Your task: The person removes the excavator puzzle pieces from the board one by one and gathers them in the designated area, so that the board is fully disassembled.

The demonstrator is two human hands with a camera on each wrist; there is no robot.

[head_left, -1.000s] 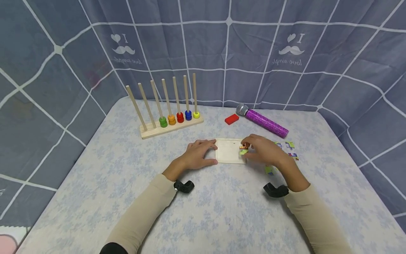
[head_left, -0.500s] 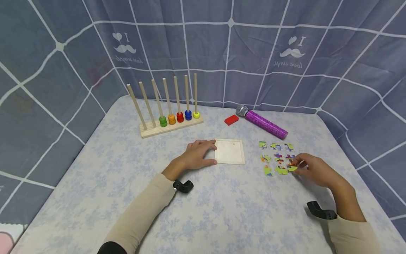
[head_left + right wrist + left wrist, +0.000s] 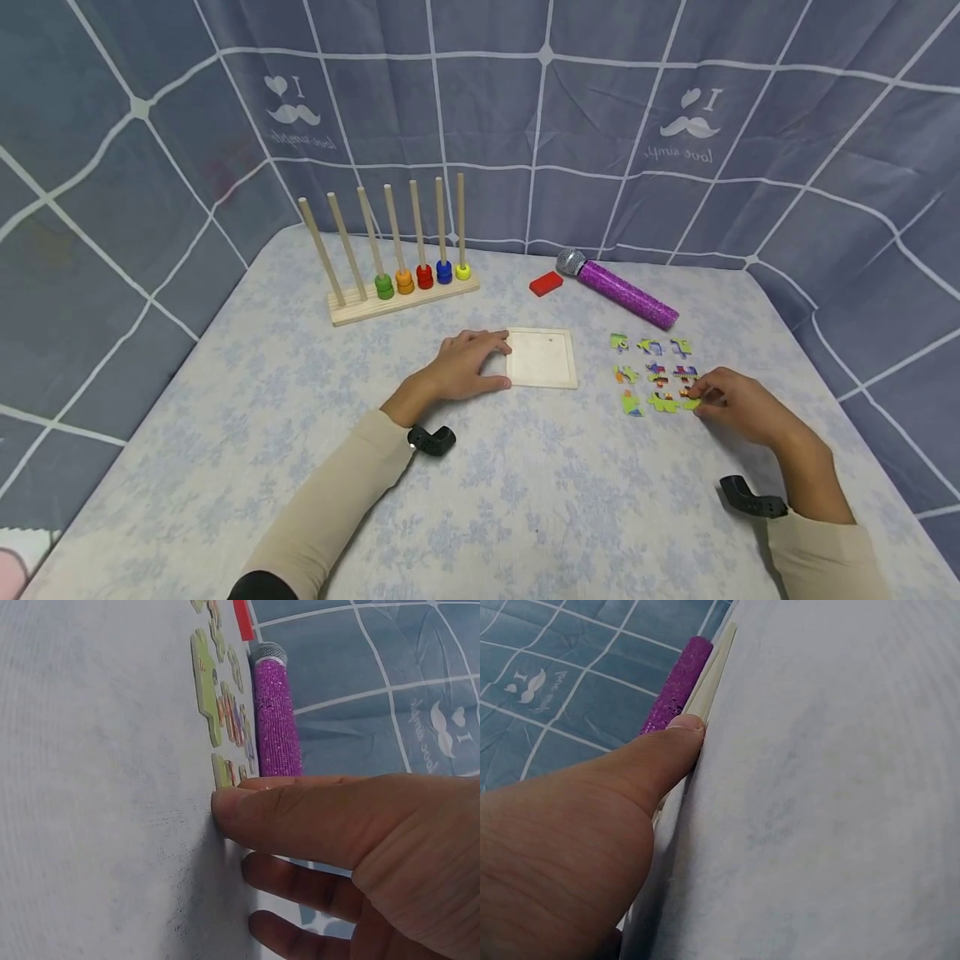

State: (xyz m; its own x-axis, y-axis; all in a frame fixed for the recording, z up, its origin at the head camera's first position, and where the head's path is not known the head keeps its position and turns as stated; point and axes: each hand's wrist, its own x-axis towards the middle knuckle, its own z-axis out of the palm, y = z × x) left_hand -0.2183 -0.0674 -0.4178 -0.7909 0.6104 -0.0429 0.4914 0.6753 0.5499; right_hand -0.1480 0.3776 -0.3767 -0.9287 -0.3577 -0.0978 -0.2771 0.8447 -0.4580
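Note:
The left hand [image 3: 468, 367] rests at the left side of a shallow wooden puzzle tray [image 3: 540, 358], its thumb and a fingertip touching the edge near the two left corners. The tray's bare bottom faces up. In the left wrist view the straight thumb [image 3: 667, 754] lies against the tray's rim. To the right, several picture puzzle pieces [image 3: 656, 375] lie spaced in rows on the table. The right hand [image 3: 738, 404] pinches the lower-right green-edged puzzle piece [image 3: 220, 770] between thumb and index finger, low at the cloth. Its other fingers are loosely bent, and it partly hides that piece.
A purple glitter microphone [image 3: 626, 292] lies behind the pieces, with a red block [image 3: 546, 284] beside its head. At the back left stands a wooden peg stand [image 3: 405, 308] with coloured rings on several pegs. A checked blue-grey curtain [image 3: 495, 117] borders the table.
The right hand has moved from the tray's right side out to the lower-right of the rows, carrying a puzzle piece there. The left hand has stayed at the tray.

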